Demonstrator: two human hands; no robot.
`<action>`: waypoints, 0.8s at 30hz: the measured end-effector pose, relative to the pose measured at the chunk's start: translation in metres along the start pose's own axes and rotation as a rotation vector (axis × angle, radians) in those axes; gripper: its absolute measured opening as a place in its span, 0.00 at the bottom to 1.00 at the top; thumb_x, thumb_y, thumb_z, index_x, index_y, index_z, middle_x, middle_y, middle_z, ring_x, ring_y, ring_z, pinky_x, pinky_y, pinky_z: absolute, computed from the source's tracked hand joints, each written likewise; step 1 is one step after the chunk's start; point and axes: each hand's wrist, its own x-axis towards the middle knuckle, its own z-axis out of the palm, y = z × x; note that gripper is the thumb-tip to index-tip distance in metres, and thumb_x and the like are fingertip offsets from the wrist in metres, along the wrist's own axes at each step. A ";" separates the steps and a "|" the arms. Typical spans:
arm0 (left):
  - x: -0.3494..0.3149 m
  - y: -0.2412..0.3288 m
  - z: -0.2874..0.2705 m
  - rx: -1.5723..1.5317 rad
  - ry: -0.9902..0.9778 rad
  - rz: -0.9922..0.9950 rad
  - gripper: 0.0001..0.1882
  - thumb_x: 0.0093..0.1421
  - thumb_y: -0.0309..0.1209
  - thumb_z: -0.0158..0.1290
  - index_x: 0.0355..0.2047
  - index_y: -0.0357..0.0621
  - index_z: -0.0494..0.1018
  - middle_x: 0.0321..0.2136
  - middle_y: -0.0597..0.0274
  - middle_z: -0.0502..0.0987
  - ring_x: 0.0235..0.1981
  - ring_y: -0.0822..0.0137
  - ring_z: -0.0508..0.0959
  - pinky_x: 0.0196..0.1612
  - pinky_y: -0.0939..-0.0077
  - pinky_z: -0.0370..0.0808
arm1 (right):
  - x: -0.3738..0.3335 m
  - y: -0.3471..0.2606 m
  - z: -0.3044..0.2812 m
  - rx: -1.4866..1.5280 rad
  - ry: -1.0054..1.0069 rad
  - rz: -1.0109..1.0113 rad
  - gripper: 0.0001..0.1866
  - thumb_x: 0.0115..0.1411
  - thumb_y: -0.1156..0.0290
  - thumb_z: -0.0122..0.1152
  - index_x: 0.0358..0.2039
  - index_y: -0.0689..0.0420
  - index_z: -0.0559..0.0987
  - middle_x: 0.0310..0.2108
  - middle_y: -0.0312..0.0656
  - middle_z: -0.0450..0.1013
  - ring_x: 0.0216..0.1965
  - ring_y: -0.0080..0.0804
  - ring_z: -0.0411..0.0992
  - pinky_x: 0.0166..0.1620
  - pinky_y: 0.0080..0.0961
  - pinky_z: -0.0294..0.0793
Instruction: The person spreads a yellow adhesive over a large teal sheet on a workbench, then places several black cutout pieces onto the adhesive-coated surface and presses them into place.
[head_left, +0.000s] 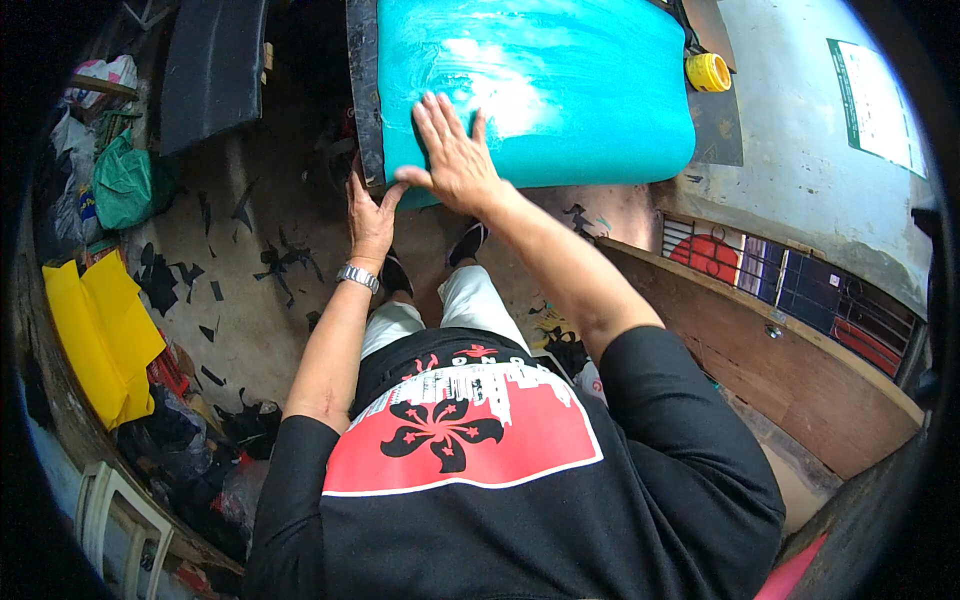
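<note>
- From my remote seat, R hand (450, 155) is palm-down on the glossy teal sheet w/ rounded corners (590, 120), near its lower L corner; fingers extended, thumb out wide to the L, grip wide & flat, nothing held.
- L hand (371, 220) is just below & L of R hand, at that same corner; thumb up by the teal edge, fingers up along the narrow dark strip (367, 110) on the sheet's L side. Thumb stands apart from fingers; can't tell from here if it's pinching anything.
- Teal sheet sits under R hand & runs up and R of it; whitish, wet-looking smears on its surface, just above & R of R fingertips.
- Silver metal wristwatch (358, 278) on L wrist, just below L hand.
- Small round yellow tub (708, 72): well R of both hands, just past the sheet's R edge.
- Dark, slightly curved panel (213, 75): up & L of L hand, apart from it.
- Green plastic bag (125, 185): well L of L hand.
- Creased bright-yellow sheet (105, 335): lower L of L hand, well apart.
- Thin black irregular scraps (280, 262): on floor (255, 345), L & below L hand.
- Long brown wooden board (780, 365): lower R of both hands.
</note>
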 end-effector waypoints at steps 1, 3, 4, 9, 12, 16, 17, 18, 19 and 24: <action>-0.003 0.000 0.002 -0.003 0.039 0.005 0.47 0.56 0.44 0.66 0.68 0.38 0.53 0.58 0.41 0.67 0.57 0.46 0.71 0.58 0.58 0.70 | 0.016 0.002 0.002 0.033 0.061 -0.016 0.55 0.58 0.28 0.44 0.70 0.61 0.53 0.73 0.52 0.47 0.75 0.46 0.41 0.67 0.70 0.30; -0.006 0.001 0.005 -0.180 0.069 -0.055 0.46 0.55 0.37 0.67 0.68 0.38 0.54 0.58 0.44 0.68 0.55 0.53 0.73 0.56 0.61 0.73 | 0.041 0.002 0.007 0.004 0.083 -0.048 0.55 0.58 0.27 0.43 0.70 0.61 0.54 0.73 0.51 0.47 0.75 0.46 0.41 0.68 0.70 0.31; -0.007 0.002 0.005 -0.356 0.057 -0.122 0.46 0.55 0.32 0.68 0.67 0.38 0.54 0.58 0.47 0.68 0.54 0.57 0.73 0.55 0.64 0.74 | 0.047 -0.001 0.010 0.000 0.093 -0.052 0.55 0.58 0.27 0.43 0.70 0.61 0.54 0.73 0.51 0.47 0.75 0.46 0.41 0.68 0.70 0.31; -0.006 0.001 0.007 -0.355 0.112 -0.084 0.43 0.54 0.19 0.65 0.67 0.38 0.56 0.57 0.54 0.69 0.52 0.66 0.73 0.52 0.70 0.77 | 0.018 -0.019 0.016 0.020 0.016 -0.161 0.52 0.59 0.30 0.44 0.70 0.59 0.56 0.73 0.48 0.47 0.75 0.43 0.41 0.68 0.71 0.31; -0.005 0.002 0.011 -0.693 0.086 -0.164 0.43 0.54 0.20 0.66 0.66 0.35 0.56 0.56 0.54 0.70 0.51 0.66 0.75 0.53 0.71 0.77 | -0.018 -0.014 0.007 0.119 -0.042 -0.223 0.47 0.61 0.32 0.45 0.71 0.52 0.56 0.73 0.42 0.48 0.75 0.38 0.43 0.68 0.71 0.30; -0.006 0.004 0.010 -0.541 0.087 -0.184 0.45 0.53 0.25 0.69 0.66 0.32 0.55 0.57 0.52 0.69 0.51 0.66 0.75 0.53 0.72 0.76 | -0.056 0.021 -0.020 -0.091 -0.051 -0.081 0.47 0.59 0.32 0.45 0.72 0.46 0.55 0.74 0.40 0.48 0.74 0.37 0.44 0.68 0.71 0.31; -0.007 0.004 0.009 -0.498 0.094 -0.195 0.47 0.52 0.26 0.70 0.66 0.31 0.54 0.57 0.51 0.69 0.51 0.65 0.75 0.53 0.72 0.76 | -0.063 0.033 -0.027 -0.092 -0.069 0.020 0.48 0.59 0.31 0.47 0.72 0.47 0.55 0.73 0.41 0.48 0.74 0.38 0.43 0.67 0.71 0.31; -0.007 0.005 0.009 -0.486 0.107 -0.196 0.46 0.52 0.26 0.70 0.66 0.31 0.54 0.57 0.51 0.69 0.51 0.65 0.75 0.53 0.71 0.76 | -0.070 0.043 -0.033 -0.190 -0.084 0.156 0.51 0.57 0.30 0.48 0.71 0.53 0.54 0.73 0.45 0.48 0.74 0.41 0.43 0.67 0.71 0.31; -0.007 0.005 0.010 -0.476 0.121 -0.196 0.46 0.52 0.26 0.70 0.66 0.30 0.54 0.56 0.51 0.69 0.51 0.66 0.75 0.53 0.71 0.76 | -0.074 0.050 -0.038 -0.248 -0.031 0.217 0.54 0.56 0.29 0.49 0.71 0.57 0.54 0.73 0.48 0.47 0.74 0.43 0.42 0.67 0.71 0.31; -0.008 0.011 0.012 -0.533 0.137 -0.181 0.44 0.53 0.24 0.69 0.64 0.28 0.55 0.54 0.50 0.71 0.50 0.66 0.74 0.53 0.69 0.76 | -0.068 0.025 -0.028 -0.216 -0.031 0.172 0.65 0.46 0.28 0.60 0.69 0.70 0.51 0.71 0.60 0.47 0.74 0.56 0.40 0.68 0.69 0.33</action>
